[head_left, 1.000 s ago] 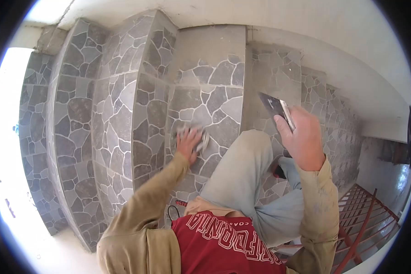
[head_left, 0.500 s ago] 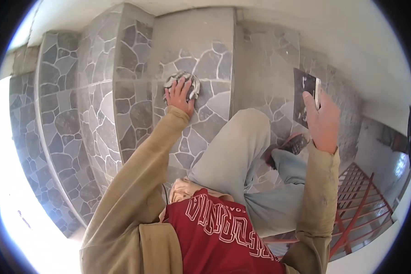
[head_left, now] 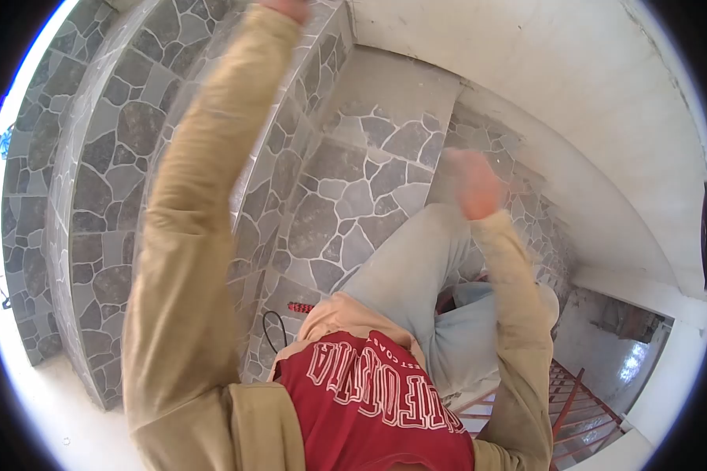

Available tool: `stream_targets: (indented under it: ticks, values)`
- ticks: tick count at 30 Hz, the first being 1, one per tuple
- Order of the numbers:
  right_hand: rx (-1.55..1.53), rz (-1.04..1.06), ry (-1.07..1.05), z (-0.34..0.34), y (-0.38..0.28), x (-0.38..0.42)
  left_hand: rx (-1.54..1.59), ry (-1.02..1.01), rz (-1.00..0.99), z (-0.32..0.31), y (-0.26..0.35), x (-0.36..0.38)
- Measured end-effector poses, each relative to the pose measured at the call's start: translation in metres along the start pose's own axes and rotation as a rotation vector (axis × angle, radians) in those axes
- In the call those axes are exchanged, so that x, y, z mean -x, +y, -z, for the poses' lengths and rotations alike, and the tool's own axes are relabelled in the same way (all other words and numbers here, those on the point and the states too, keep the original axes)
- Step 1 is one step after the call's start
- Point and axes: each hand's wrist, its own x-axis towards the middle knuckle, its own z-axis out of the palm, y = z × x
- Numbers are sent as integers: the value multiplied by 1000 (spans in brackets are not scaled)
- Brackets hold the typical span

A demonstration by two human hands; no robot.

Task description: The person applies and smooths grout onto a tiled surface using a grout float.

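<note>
At the top edge of the view is my left hand (head_left: 289, 8), mostly cut off, with its fingers out of frame. My right hand (head_left: 478, 182) is raised above my bent knee and blurred by motion; its fingers are smeared, and I cannot make out anything in it. Below and around it lies the stone-patterned tiled step (head_left: 353, 196), grey with white joint lines. A bare grey cement strip (head_left: 393, 78) runs along the step's far end. Neither the cloth nor the black trowel shows.
More stone-patterned steps (head_left: 122, 125) rise on the left. A pale wall (head_left: 573, 86) curves along the right. Red metal bars (head_left: 569, 400) stand at the lower right. A red patterned object (head_left: 300, 307) and a dark loop (head_left: 273, 330) lie beside my hip.
My left hand has left the cloth on the step and moved up to the top edge. My right hand has shifted left, and the trowel no longer shows. The view has turned.
</note>
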Motion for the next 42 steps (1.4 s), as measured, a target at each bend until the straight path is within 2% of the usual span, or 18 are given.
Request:
stream_targets:
  ticks: [2,4,6,8,10,11,13,14,16,19,23,25,28,32,35,38,40,42]
  values:
    - [28,69,-142,-56,-41,13,269,-183,376,44,-47,29]
    - [169,91,-350,-122,-71,31,-135,-420,441,90,-119,108]
    - [291,92,-293,-157,-80,29,-247,-641,703,128,-142,175]
    - [390,101,-242,-173,-78,13,-308,-608,633,146,-138,228]
    - [381,-215,-306,-176,-78,-12,-369,-608,578,158,-136,259]
    - [375,-226,-337,-177,-94,-3,-347,-591,550,158,-140,259]
    - [299,57,-519,-174,-114,11,-310,-556,539,153,-150,254]
    - [308,59,-534,-177,-106,6,-321,-558,506,152,-154,254]
    - [470,-124,-292,-184,-84,-8,-333,-565,460,148,-159,252]
    - [426,-90,-426,-187,-90,-14,-331,-608,535,150,-157,252]
    - [423,38,-377,-180,-90,9,-298,-583,465,142,-178,264]
    - [406,-231,-384,-181,-77,-13,-305,-610,533,146,-163,247]
    - [295,38,-468,-178,-103,9,-315,-615,565,148,-165,246]
    - [535,-174,-297,-182,-67,-1,-317,-570,514,142,-177,253]
    - [556,-163,-369,-182,-81,8,-338,-565,531,142,-184,258]
    - [355,41,-384,-164,-79,17,-345,-589,573,141,-189,260]
    - [480,-407,-289,-161,-50,-6,-348,-576,578,139,-182,259]
    - [455,-270,-427,-163,-61,6,-398,-595,567,142,-183,257]
